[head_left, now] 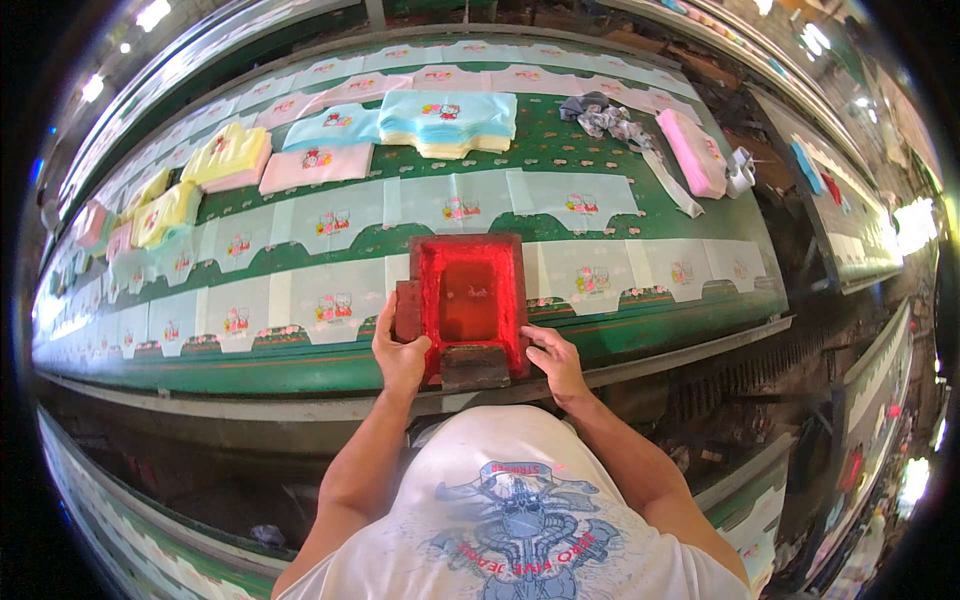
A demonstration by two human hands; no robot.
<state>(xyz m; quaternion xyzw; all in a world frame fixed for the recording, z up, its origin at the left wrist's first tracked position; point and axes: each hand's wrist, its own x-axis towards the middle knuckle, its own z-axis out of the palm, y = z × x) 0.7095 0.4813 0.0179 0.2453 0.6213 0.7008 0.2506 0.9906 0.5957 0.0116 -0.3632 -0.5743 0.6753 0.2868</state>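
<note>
A small screen printing frame (517,290), its inner walls coated in red ink, lies over the near row of pale fabric pieces. My left hand (400,350) grips its left side, thumb over the edge beside a dark block (408,312). At the near right corner my right hand (556,362) holds the frame's rim with bent fingers. Across the near end of the frame rests a dark, flat-faced block (475,368). Reddish mesh (470,300) fills the middle, with a faint pale figure showing through. Printed fabric pieces (333,311) extend to both sides.
The long green table (450,165) bears several rows of printed pieces. Stacks of blue fabric (450,112), yellow fabric (228,155) and pink fabric (692,150) sit farther back. Grey crumpled cloth (610,120) lies near a white cup-like container (740,172). A metal rail (690,352) edges the near side.
</note>
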